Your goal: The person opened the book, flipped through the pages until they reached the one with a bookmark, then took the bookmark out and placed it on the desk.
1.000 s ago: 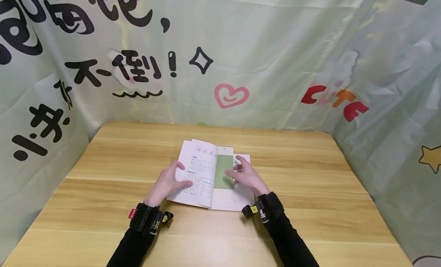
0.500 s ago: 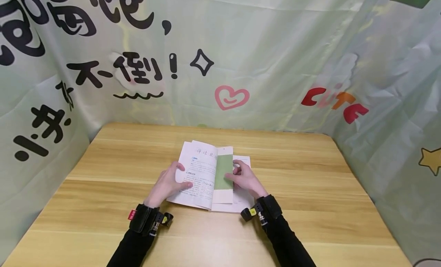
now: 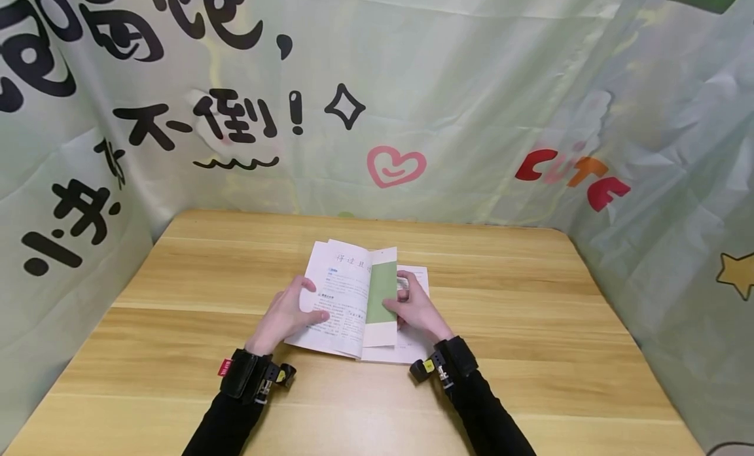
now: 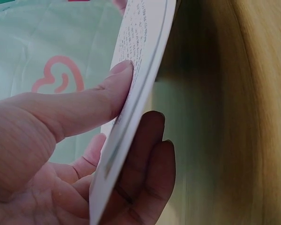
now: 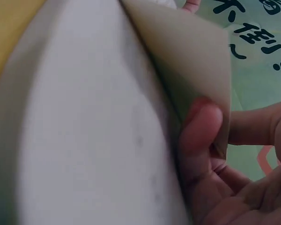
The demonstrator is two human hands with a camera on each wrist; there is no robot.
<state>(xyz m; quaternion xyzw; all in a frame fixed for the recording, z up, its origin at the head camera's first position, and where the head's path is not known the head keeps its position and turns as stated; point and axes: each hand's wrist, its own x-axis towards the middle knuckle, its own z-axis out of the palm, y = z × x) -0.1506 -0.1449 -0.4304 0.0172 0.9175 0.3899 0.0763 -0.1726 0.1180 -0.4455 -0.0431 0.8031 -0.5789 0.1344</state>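
An open paperback book [image 3: 344,296] with printed pages lies at the middle of the table. My left hand [image 3: 288,315] grips its left side; in the left wrist view the thumb [image 4: 117,89] presses on the printed page while fingers [image 4: 157,164] curl beneath the cover. A green and white card [image 3: 383,296] stands partly over the right page [image 3: 414,348]. My right hand [image 3: 417,309] pinches the card's right edge, thumb on its front and fingers behind. Up close in the right wrist view, the card [image 5: 196,42] tilts away from the pale page [image 5: 93,117].
The wooden table [image 3: 530,325] extends around the book on all sides. A pale green printed curtain [image 3: 471,116] borders its back and sides. Each wrist wears a black strap with a small camera, the left camera [image 3: 285,375] and right camera [image 3: 421,369] near the book's front.
My right hand has moved slightly left and closed from spread fingers to a pinch on the card. The card's right edge has lifted and shifted a little left. My left hand stays put.
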